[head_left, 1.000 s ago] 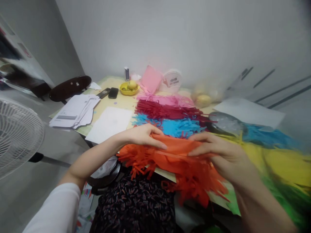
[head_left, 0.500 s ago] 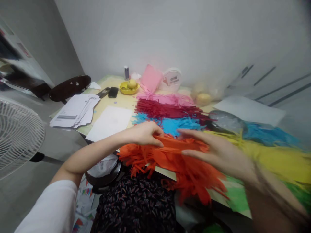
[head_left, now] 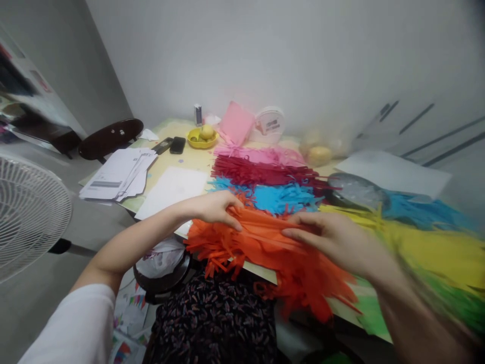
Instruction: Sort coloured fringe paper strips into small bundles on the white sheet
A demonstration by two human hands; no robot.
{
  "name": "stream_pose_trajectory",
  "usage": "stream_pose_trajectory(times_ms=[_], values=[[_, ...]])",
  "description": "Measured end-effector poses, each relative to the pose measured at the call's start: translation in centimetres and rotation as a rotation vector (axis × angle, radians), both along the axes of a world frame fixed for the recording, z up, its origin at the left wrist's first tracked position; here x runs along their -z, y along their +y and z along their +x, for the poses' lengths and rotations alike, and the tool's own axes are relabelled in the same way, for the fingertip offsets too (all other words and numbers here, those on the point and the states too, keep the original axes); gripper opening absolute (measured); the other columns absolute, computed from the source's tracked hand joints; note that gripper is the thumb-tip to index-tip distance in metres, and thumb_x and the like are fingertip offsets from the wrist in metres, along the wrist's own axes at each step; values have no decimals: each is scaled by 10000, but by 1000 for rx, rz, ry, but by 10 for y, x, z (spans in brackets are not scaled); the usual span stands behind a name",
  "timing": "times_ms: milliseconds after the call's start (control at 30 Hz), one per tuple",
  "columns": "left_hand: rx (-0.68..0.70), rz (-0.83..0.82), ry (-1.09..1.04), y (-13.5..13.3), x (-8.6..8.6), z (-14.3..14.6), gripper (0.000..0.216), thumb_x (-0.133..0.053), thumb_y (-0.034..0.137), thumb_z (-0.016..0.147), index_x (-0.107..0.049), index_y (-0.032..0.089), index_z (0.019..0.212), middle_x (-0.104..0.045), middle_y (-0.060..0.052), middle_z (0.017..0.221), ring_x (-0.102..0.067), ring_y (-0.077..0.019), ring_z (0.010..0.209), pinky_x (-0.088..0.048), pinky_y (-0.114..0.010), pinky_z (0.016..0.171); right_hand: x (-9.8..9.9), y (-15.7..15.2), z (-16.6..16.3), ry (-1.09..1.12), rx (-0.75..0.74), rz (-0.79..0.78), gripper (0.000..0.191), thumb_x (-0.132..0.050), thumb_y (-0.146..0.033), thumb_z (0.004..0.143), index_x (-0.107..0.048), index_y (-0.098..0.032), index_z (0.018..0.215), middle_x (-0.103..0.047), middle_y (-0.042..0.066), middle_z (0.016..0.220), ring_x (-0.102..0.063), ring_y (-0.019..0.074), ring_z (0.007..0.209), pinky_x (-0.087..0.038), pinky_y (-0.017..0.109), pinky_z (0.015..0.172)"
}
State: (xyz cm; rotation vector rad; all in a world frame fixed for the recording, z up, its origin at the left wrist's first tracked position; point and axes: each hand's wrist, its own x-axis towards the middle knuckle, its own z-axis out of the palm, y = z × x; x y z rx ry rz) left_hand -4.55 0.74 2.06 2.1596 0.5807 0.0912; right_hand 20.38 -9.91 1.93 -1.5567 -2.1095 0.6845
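- The orange fringed paper point(head_left: 265, 247) lies at the near edge of the table point(head_left: 189, 162), its cut strips hanging over the edge toward the person's lap; it serves as the landmark for the rest.
- The left hand point(head_left: 214, 208) rests on the left end of the orange fringed paper, fingers curled over its folded upper edge and pinching it.
- The right hand point(head_left: 333, 240) presses on the right part of the same paper, fingers extended and closed on the folded band; motion blur hides the exact grip.
- Just behind the orange fringed paper lies a blue fringe point(head_left: 280, 197), then a dark red fringe point(head_left: 261, 173), then a pink fringe point(head_left: 261, 154).
- To its right lie a yellow fringe point(head_left: 428, 247) and a green fringe point(head_left: 450, 298), both blurred.
- Behind and to the left of it sits a blank white sheet point(head_left: 172, 189), and further left a stack of printed papers point(head_left: 117, 173); their print is too small to read.
- Far behind it stand a yellow bowl point(head_left: 202, 137) with fruit, a black phone point(head_left: 177, 145), a folded pink paper point(head_left: 237, 123) and a white round tub point(head_left: 270, 123) whose label shows red marks that cannot be read.
- Well to the left of it, off the table, stands a white fan point(head_left: 28, 212).
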Motion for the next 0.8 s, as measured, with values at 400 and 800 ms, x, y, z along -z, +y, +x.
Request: stream_pose_trajectory(times_ms=[400, 800], values=[[75, -7, 16, 7, -2, -1, 283, -761, 405, 736, -685, 147, 824, -642, 12, 740, -548, -130, 702, -367, -223, 650, 2, 4, 1, 0, 9, -114, 367, -594, -518, 803, -642, -207, 616, -624, 16, 585, -548, 168, 547, -388, 267, 504], [109, 23, 19, -4, 2, 19, 339, -645, 399, 811, -528, 149, 615, -425, 48, 566, -368, -89, 552, -245, -247, 543, 2, 0, -3, 4, -23, -104, 393, -597, -518, 816, -607, -204, 579, -581, 3, 554, -502, 148, 520, -367, 258, 489]])
